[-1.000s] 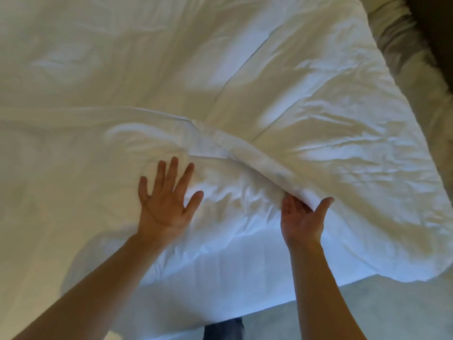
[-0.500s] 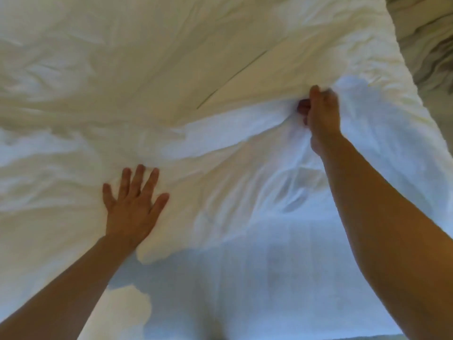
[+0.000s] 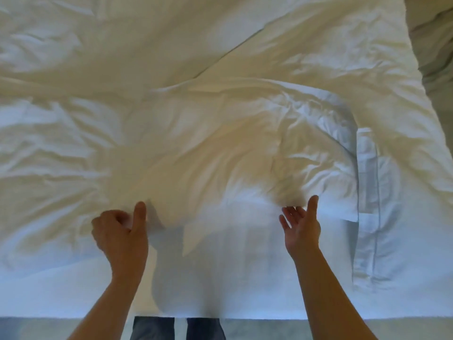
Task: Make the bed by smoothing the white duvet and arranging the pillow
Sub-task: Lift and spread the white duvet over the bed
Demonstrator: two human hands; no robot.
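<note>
The white duvet (image 3: 196, 69) lies crumpled across the bed, its near edge folded back over the white sheet (image 3: 232, 278). My left hand (image 3: 120, 233) is closed on that duvet edge, thumb pressed up against the fabric. Palm turned inward and fingers spread, my right hand (image 3: 300, 225) is open and holds nothing, just at the rumpled fold. A white pillow (image 3: 367, 204) with thin blue piping lies at the right, its left side tucked under the duvet fold.
The bed's near edge runs along the bottom, with grey carpet (image 3: 269, 330) and my jeans-clad legs (image 3: 176, 328) below it. A heap of grey-white bedding (image 3: 434, 45) lies beyond the bed's right edge at top right.
My right hand has let go of the raised duvet fold and drawn back toward the near edge, now open. My left hand went from flat to closed on the duvet edge. The pillow has come into view.
</note>
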